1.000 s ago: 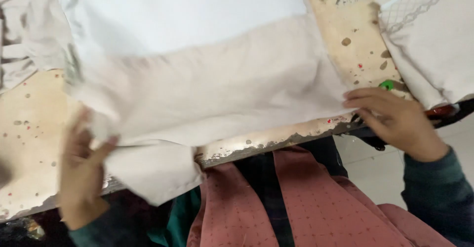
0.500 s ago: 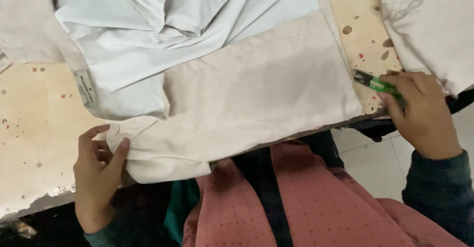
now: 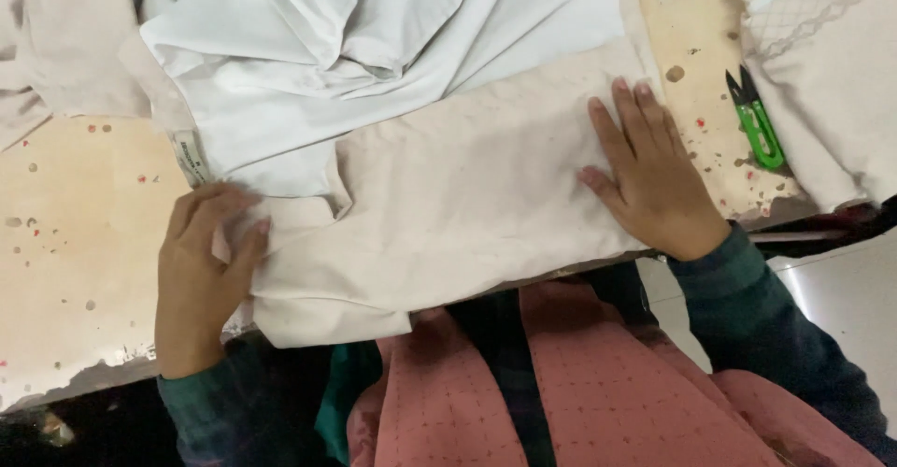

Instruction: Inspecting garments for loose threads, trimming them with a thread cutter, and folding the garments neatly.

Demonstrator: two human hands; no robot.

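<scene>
A cream cloth (image 3: 467,196) is spread flat on the table (image 3: 65,243), in the middle of the view and reaching down to the near edge. The right hand (image 3: 649,173) is laid flat on the cloth at about 3 o'clock from its middle, palm down, with the fingers (image 3: 635,117) held close together and pointing to 12 o'clock; nothing is gripped. The left hand (image 3: 201,271) is seen at about 8 o'clock, at the left edge of the cloth, and its fingers are curled onto a fold there, pressed on it; whether the fold is pinched cannot be told. A white cloth (image 3: 374,47) is bunched up at 12 o'clock, touching the cream one and lying partly over its top edge, and a small label (image 3: 192,157) is seen at its left edge. Green snips (image 3: 755,117) are lying on the table at 3 o'clock, just beside the right hand but apart from it. More pale cloth (image 3: 832,75) is piled past the snips.
</scene>
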